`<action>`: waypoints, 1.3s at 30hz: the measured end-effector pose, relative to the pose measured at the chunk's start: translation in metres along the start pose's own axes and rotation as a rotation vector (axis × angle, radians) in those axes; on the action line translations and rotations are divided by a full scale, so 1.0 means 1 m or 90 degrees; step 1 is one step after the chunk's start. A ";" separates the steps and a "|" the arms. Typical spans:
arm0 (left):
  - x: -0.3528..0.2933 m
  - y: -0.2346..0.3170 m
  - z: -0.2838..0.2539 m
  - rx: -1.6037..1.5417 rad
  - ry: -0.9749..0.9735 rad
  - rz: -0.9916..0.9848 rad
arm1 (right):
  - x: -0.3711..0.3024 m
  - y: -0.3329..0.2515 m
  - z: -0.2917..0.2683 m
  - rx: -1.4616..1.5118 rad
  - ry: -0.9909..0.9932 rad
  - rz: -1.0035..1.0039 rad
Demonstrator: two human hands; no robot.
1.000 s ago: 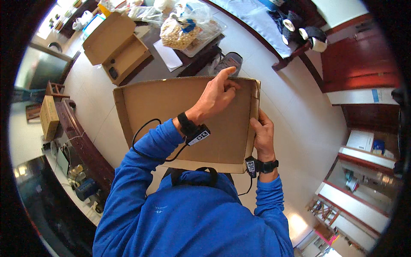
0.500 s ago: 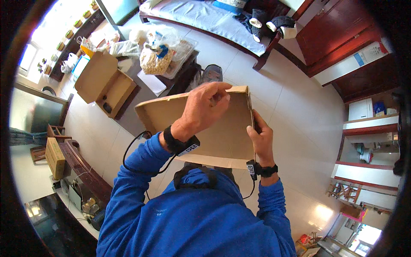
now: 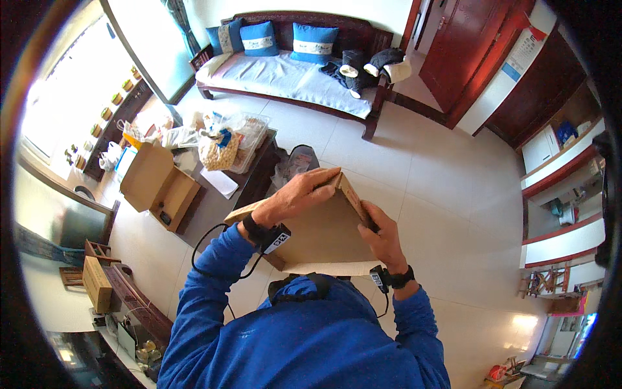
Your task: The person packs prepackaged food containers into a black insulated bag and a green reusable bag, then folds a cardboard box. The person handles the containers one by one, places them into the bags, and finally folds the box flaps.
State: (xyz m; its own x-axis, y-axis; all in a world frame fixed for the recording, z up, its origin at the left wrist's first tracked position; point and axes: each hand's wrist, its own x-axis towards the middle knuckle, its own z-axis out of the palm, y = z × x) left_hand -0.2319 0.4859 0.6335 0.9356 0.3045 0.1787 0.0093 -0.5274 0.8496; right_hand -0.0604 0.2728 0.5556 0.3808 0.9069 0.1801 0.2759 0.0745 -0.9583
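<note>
In front of my body I hold a shallow brown cardboard box [image 3: 327, 236], its hollow inner side facing me and its far right corner tilted up. My left hand [image 3: 298, 194] is closed over the box's far edge, close to that corner. My right hand [image 3: 383, 236] grips the right side wall, with the thumb on the inside and the other fingers partly hidden behind the wall. Both wrists wear black straps with small devices. Another cardboard box [image 3: 184, 191] stands with its lid up on the dark low table, and a small dark object [image 3: 165, 217] lies in it.
Beyond the held box, the dark table [image 3: 249, 188] carries a bag of light round pieces [image 3: 218, 152], clear plastic trays [image 3: 249, 139] and white paper [image 3: 220, 181]. A bin with a plastic liner [image 3: 299, 162] stands beside it. A wooden sofa [image 3: 285, 74] with blue cushions is at the back.
My left hand has come down onto the box's far edge near the corner. The box has tilted, its right side angling inward. The view has lifted, showing more of the sofa.
</note>
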 end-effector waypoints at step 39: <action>0.299 -0.025 0.250 -0.018 -0.192 0.064 | -0.046 0.120 -0.225 -0.164 0.300 0.050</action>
State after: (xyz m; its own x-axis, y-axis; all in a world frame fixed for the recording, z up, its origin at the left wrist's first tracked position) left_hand 0.1364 0.3914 0.5420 0.9938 0.0007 0.1112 -0.0947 -0.5189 0.8496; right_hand 0.1535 0.1472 0.4826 0.7469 0.6173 0.2470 0.4157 -0.1436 -0.8981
